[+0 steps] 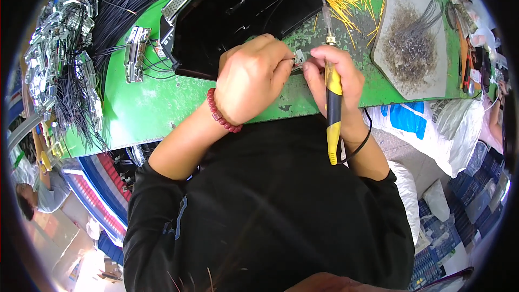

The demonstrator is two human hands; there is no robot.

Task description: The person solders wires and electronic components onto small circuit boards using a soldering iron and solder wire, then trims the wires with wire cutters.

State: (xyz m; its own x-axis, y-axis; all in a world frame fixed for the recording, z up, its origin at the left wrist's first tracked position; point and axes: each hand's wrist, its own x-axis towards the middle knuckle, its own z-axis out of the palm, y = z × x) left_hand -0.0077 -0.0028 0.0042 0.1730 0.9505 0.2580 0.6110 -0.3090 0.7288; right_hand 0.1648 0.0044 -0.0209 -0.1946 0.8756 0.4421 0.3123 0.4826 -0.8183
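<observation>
My left hand (252, 77), with a red bead bracelet at its wrist, is closed in a pinch at a small whitish piece (299, 57). The fingers hide most of that piece. In my right hand (341, 78) rests a yellow-and-black soldering iron (334, 97), its metal shaft pointing away from me. The thumb and fingertips of this hand come close to the small piece; whether they touch it, I cannot tell. Just beyond my hands lies a large black plastic housing (227, 27), partly covered by my left hand.
Metal-framed parts with black wires (59, 59) are heaped at the left of the green table (130, 113). A similar part (137, 55) lies beside the housing. Yellow wires (348, 8) lie beyond the iron. At right, a grey slab (432, 78) bears dark debris and thin wires.
</observation>
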